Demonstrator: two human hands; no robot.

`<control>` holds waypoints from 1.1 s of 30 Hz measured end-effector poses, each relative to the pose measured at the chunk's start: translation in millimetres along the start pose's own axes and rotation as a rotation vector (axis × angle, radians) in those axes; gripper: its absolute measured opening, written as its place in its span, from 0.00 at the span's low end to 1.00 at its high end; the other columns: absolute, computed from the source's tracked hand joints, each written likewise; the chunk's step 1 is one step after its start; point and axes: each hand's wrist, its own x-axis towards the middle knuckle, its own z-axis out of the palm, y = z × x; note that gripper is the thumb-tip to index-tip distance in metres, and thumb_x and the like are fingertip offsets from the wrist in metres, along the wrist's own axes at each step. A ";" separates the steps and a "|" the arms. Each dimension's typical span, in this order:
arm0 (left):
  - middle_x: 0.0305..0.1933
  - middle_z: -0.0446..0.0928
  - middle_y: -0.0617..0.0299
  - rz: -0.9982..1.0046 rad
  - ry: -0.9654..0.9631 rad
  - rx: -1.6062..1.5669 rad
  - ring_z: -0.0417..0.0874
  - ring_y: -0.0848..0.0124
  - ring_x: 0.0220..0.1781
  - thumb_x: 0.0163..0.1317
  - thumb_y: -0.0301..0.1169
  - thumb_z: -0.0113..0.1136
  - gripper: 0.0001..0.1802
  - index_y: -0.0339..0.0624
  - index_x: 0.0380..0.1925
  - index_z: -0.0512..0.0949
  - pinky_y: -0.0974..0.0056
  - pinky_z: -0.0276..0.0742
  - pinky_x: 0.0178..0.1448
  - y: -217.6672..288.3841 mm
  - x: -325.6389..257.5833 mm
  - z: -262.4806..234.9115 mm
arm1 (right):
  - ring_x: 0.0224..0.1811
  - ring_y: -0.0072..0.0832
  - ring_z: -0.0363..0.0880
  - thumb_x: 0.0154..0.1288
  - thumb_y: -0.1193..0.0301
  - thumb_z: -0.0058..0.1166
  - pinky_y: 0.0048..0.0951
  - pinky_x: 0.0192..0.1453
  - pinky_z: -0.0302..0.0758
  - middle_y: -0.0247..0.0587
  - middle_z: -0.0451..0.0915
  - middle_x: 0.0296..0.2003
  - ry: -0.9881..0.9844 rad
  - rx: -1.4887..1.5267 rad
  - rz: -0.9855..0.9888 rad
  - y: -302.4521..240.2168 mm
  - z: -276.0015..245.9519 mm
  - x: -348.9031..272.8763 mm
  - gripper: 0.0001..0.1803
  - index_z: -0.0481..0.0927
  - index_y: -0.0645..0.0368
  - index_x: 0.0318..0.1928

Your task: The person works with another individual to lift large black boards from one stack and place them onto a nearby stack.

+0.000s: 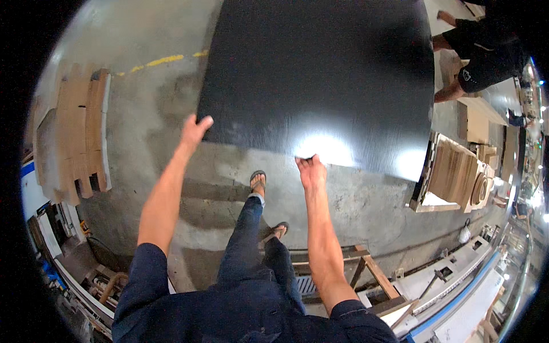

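A large black panel [320, 74] with a smooth, glossy face stretches out ahead of me, above the concrete floor. My left hand [195, 130] grips its left edge close to the near corner, thumb on top and the other fingers partly hidden. Along the near edge, about midway, my right hand [312, 170] is closed on the panel, with its fingertips at the rim. Bright light reflects off the face just beyond that hand. What supports the far end is out of sight.
A stack of brown boards [80, 131] stands at left. To the right, more boards [452, 171] lie on a pallet, near another person [486, 57] beside the panel. Behind me are a wooden frame [377, 274] and a long machine bed [452, 286]. A yellow line [163, 60] marks the floor.
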 end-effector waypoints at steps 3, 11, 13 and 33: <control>0.45 0.72 0.43 -0.044 0.081 0.120 0.73 0.54 0.48 0.48 0.53 0.57 0.35 0.30 0.44 0.68 0.59 0.66 0.52 32.3 54.7 -20.8 | 0.37 0.38 0.76 0.65 0.64 0.40 0.37 0.42 0.74 0.47 0.75 0.39 -0.020 -0.543 0.073 -20.4 60.0 0.3 0.17 0.69 0.66 0.43; 0.63 0.50 0.42 0.239 0.446 0.691 0.53 0.48 0.64 0.59 0.55 0.39 0.36 0.47 0.62 0.50 0.52 0.54 0.62 43.4 117.8 13.5 | 0.65 0.46 0.44 0.58 0.54 0.44 0.46 0.66 0.41 0.51 0.51 0.62 -0.375 -1.724 -1.233 5.8 193.0 66.9 0.34 0.57 0.63 0.59; 0.63 0.50 0.42 0.186 0.425 0.797 0.51 0.49 0.65 0.60 0.55 0.38 0.34 0.52 0.62 0.50 0.52 0.53 0.63 63.5 124.1 23.6 | 0.66 0.45 0.41 0.57 0.51 0.44 0.48 0.66 0.39 0.49 0.48 0.63 -0.377 -1.879 -1.307 -23.3 185.9 106.5 0.37 0.55 0.60 0.60; 0.62 0.55 0.46 0.275 0.032 0.725 0.57 0.56 0.63 0.43 0.25 0.61 0.45 0.58 0.62 0.51 0.60 0.56 0.64 113.2 137.5 -19.2 | 0.41 0.46 0.71 0.50 0.67 0.57 0.33 0.46 0.67 0.53 0.73 0.41 0.285 -2.083 -0.976 -490.0 -49.6 206.5 0.26 0.70 0.63 0.51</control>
